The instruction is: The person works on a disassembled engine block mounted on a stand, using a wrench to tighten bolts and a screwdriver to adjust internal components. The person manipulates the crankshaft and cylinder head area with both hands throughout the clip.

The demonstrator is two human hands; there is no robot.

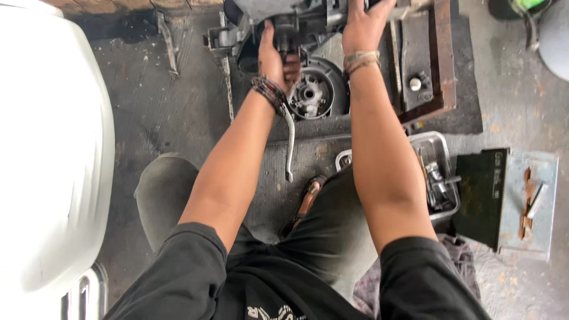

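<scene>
**Working on an opened scooter engine case, cover side exposed**

Squatting on the concrete floor, dark shorts and black shirt nearest the camera, a sandal under the knee. White scooter body panel fills the left edge.

By the right knee: a metal parts tray with loose bolts and small tools in it. Past it, a dark green box and a rusty grey metal lid, flat on the floor.

Mid-distance: a long silver lever-like tool lies on the floor below the left wrist, not held.

Far: the engine assembly sits at the top of the frame, partly cut off. Below it a round dark housing is open, with a silver hub and bolt holes visible inside. So my read: cover already off, internals exposed, parts already in the tray; reassembly or further strip-down not started as far as I can tell.

Left hand: fingers curled closed around a dark greasy part at the front of the case, just above the round housing. Right hand: fingers spread, pressed flat on the upper case; fingertips run out of frame, so grip unclear. Both wrists have bands.

Engine looks oily, grey cast metal. A rusty brown steel frame lies beside it on the right.
</scene>
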